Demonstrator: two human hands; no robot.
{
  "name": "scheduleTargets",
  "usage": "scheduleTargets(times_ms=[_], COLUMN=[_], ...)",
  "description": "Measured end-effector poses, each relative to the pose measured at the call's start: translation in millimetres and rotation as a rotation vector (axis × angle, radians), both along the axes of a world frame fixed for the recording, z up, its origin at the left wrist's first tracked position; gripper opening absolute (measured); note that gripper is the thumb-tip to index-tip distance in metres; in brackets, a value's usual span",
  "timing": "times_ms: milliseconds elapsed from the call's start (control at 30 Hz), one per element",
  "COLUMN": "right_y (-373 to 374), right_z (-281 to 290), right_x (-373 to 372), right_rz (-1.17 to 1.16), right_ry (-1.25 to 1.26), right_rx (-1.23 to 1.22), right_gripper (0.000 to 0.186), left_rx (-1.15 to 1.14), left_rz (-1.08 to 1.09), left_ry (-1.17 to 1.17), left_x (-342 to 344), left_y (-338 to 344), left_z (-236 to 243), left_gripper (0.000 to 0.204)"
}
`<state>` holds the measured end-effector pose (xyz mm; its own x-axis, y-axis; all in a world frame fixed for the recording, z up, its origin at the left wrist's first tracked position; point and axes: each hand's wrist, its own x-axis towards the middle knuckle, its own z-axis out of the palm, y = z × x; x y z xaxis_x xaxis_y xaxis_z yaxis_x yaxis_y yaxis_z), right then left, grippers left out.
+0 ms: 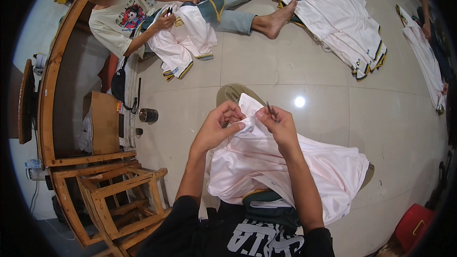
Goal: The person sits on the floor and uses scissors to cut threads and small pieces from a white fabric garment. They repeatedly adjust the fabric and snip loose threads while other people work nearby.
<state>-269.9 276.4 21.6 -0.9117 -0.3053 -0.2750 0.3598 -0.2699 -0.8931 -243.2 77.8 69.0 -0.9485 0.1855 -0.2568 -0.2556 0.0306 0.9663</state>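
Note:
A white jersey point(328, 166) with dark green and yellow trim lies across my lap. My left hand point(223, 124) is closed on a gathered edge of it, thumb and fingers pinching the cloth. Close beside it, my right hand point(277, 123) pinches at the same raised fold between thumb and forefinger. A thin dark pointed tool point(269, 108) sticks up from the right hand's fingers; most of it is hidden, so its kind is unclear. The jersey's green collar part point(271, 207) rests against my black shirt.
At the upper left another person sits on the tiled floor point(228, 69), handling a similar jersey point(183, 43). Several white jerseys point(333, 14) are piled at the upper right. A wooden stool point(126, 200), a cardboard box point(105, 121) and a dark cup point(148, 115) stand on the left; a red case point(413, 226) lies lower right.

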Motion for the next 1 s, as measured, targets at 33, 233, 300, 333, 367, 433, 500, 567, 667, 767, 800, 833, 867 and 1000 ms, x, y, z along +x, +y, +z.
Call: scheduleTargets(times_ms=[33,233,300,333,367,433,500,567,667,767,800,833,867,1000], right_y=[4,3,2,1,0,4,13,24,30,37,37,37,37,36], right_z=[6,12,13,15,16,18,15,7,4,7,6,5,4,6], right_x=[-1,1,0,0,0,0,1,3,6,4,4,5,5,3], right_rz=[0.003,0.024,0.057,0.072,0.086,0.132,0.164,0.182,0.083,0.230,0.236,0.241,0.247,0.230], right_ry=[-0.060,-0.090,-0.013,0.030,0.072,0.096,0.104,0.096,0.191,0.104,0.066,0.029,-0.009,-0.067], right_rx=[-0.003,-0.047,-0.083,-0.105,-0.127,-0.022,0.109,0.265,0.223,0.150,0.110,0.070,0.030,-0.059], right_gripper=[0.018,0.019,0.021,0.021,0.021,0.023,0.026,0.030,0.023,0.026,0.028,0.031,0.034,0.028], left_rx=[-0.010,-0.115,-0.259,-0.360,-0.460,-0.439,-0.414,-0.388,-0.255,-0.252,-0.240,-0.228,-0.216,-0.271], left_rz=[0.009,0.010,-0.003,-0.012,-0.022,0.035,0.064,0.067,0.096,0.095,0.095,0.096,0.098,0.055], left_ry=[0.005,0.052,0.107,0.130,0.153,0.127,0.087,0.032,0.056,-0.003,-0.002,-0.001,0.000,0.030], left_x=[1,0,0,-1,-1,-1,-1,-4,-7,-7,-7,-7,-8,-9], left_y=[-3,2,10,16,18,17,15,9,6,4,5,8,9,10], left_z=[-4,-5,-1,3,4,1,-1,0,-5,-4,-3,-2,-1,4], left_gripper=[0.025,0.020,0.017,0.015,0.014,0.010,0.012,0.015,0.016,0.015,0.016,0.016,0.017,0.018])
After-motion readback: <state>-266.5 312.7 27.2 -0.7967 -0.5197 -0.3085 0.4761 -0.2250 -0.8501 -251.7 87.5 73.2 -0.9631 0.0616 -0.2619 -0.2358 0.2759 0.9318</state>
